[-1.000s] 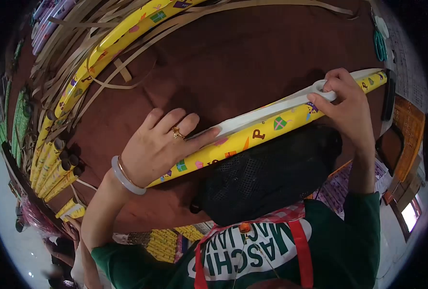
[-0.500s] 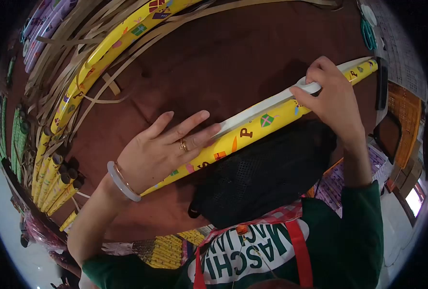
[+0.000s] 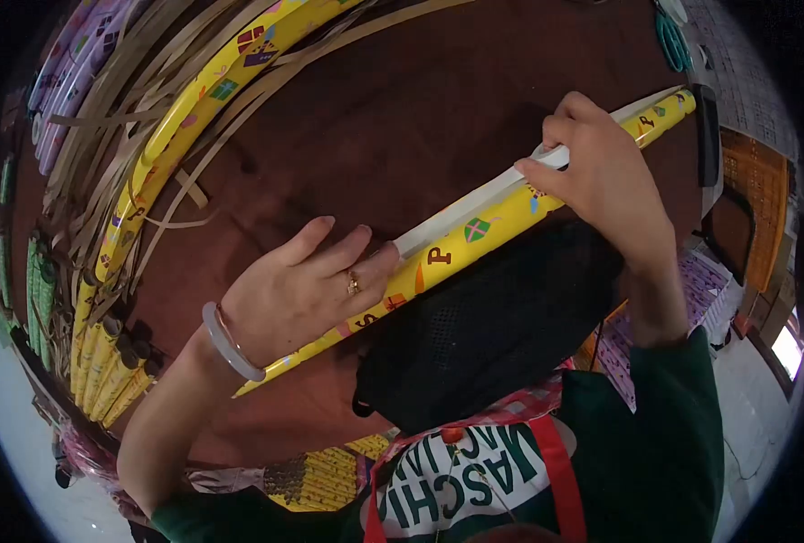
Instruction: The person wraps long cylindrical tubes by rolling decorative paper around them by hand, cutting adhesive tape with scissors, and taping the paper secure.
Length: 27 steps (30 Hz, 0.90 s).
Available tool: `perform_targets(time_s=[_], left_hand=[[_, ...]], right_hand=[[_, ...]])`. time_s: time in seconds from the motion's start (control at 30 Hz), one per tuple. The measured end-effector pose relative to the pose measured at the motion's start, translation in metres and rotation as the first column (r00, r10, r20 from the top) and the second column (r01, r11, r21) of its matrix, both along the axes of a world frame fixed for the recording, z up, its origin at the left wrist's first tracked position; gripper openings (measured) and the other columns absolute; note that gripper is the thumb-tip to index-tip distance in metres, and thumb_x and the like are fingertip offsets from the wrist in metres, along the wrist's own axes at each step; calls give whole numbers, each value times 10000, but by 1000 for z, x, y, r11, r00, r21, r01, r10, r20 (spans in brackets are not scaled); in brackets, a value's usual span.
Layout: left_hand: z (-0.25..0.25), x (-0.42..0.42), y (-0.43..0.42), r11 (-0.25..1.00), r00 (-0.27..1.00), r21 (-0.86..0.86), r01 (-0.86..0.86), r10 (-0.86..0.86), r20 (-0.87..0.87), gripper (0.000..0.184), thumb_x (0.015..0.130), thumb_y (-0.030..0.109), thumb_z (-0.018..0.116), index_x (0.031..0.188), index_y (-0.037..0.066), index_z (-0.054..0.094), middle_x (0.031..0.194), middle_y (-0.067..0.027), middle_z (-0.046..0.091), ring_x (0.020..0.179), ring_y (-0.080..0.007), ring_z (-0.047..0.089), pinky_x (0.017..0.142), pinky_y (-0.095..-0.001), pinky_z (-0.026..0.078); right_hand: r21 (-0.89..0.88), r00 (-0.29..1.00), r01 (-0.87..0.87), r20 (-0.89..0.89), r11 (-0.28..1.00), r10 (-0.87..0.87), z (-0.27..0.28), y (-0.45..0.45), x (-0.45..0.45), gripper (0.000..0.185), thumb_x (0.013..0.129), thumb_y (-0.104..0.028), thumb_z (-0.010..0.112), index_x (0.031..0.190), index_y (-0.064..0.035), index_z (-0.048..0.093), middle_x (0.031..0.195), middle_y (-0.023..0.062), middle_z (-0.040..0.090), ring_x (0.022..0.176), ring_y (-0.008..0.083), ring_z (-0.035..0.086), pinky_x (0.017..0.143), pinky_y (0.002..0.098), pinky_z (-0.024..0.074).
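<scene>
A roll of yellow wrapping paper with printed gift and letter shapes lies slantwise in front of me. Along its far side runs a white paper edge, the sheet's underside. My right hand pinches this curled white edge between thumb and fingers, toward the roll's right end. Across the left half of the roll lies my left hand, palm down, with fingers stretched out and touching the paper. It wears a ring and a pale bangle.
More yellow rolls and brown paper strips lie at the left on the brown tabletop. Purple rolls and green rolls stand beyond. A black bag sits near my body. Teal-handled scissors are far right.
The roll and both hands appear slightly farther left in view. My left fingers have drawn a little closer together and bent slightly. My right hand keeps its pinch on the white edge.
</scene>
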<state>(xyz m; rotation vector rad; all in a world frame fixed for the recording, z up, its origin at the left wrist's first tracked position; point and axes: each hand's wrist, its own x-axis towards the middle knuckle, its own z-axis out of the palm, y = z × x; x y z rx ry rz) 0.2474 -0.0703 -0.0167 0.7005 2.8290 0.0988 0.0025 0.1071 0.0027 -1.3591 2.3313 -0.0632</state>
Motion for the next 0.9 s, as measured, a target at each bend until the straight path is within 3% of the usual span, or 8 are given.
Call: perform_targets(time_s=[0.07, 0.17, 0.4, 0.47, 0.53, 0.6, 0.77, 0.9], left_hand=[[-5, -4, -1, 988, 1000, 154, -8, 12, -21, 388, 821, 168, 510, 1207, 163, 553, 1281, 21, 506, 1138, -155, 471, 1020, -359, 322], [-8, -10, -3, 981, 997, 193, -11, 26, -74, 389, 800, 149, 525, 1186, 140, 577, 1232, 10, 522, 1061, -158, 497, 948, -345, 371], [-8, -32, 8, 967, 996, 247, -69, 79, -30, 389, 816, 122, 535, 1200, 97, 590, 1158, -7, 535, 990, -160, 506, 888, -304, 390], [-3, -37, 8, 987, 1000, 158, -30, 30, 2, 354, 830, 120, 540, 1178, 95, 598, 1220, 0, 524, 1070, -153, 498, 877, -290, 392], [-6, -41, 12, 981, 998, 191, -33, 41, -38, 333, 832, 128, 543, 1159, 108, 599, 1263, 10, 509, 1132, -147, 477, 924, -307, 378], [-8, -46, 10, 974, 995, 221, -41, 60, -78, 311, 835, 135, 546, 1141, 121, 599, 1306, 19, 494, 1195, -142, 456, 971, -324, 364], [-3, -62, 7, 989, 997, 136, 60, -52, -63, 256, 826, 161, 549, 1078, 153, 594, 1344, 31, 480, 1283, -145, 399, 1136, -402, 194], [8, -74, 9, 986, 997, 149, 78, -76, -18, 309, 799, 132, 553, 1106, 108, 577, 1371, -14, 476, 1295, -157, 411, 1069, -428, 273]], right_hand=[[-22, 1000, 6, -1, 1000, -6, -1, 3, 2, 292, 764, -263, 686, 822, 19, 639, 850, 148, 544, 848, 313, 572, 760, 412, 469], [-43, 1000, 15, -16, 999, -16, -2, 4, 2, 284, 765, -254, 684, 830, 18, 639, 861, 151, 544, 867, 315, 568, 773, 413, 467], [-36, 1000, 24, -1, 999, -24, -3, 4, 3, 270, 758, -228, 693, 855, 20, 643, 908, 148, 549, 885, 319, 563, 787, 412, 467], [-26, 999, 34, 1, 999, -34, -6, 6, 2, 271, 758, -223, 694, 865, 21, 644, 921, 147, 551, 893, 315, 562, 787, 413, 467], [-189, 997, -21, -72, 982, 7, -15, 11, 2, 294, 743, -235, 705, 774, 30, 582, 832, 116, 502, 752, 284, 561, 673, 383, 457], [-184, 997, -22, -72, 983, 9, -15, 11, 2, 289, 743, -233, 704, 782, 29, 590, 834, 117, 505, 768, 285, 562, 681, 383, 459], [-128, 997, 6, -77, 992, -16, -12, 9, 4, 281, 742, -225, 703, 814, 31, 612, 853, 122, 519, 830, 286, 565, 717, 386, 465], [-105, 997, -1, -76, 994, -7, -10, 7, 4, 277, 745, -222, 703, 841, 27, 627, 890, 120, 533, 887, 278, 564, 756, 393, 474]])
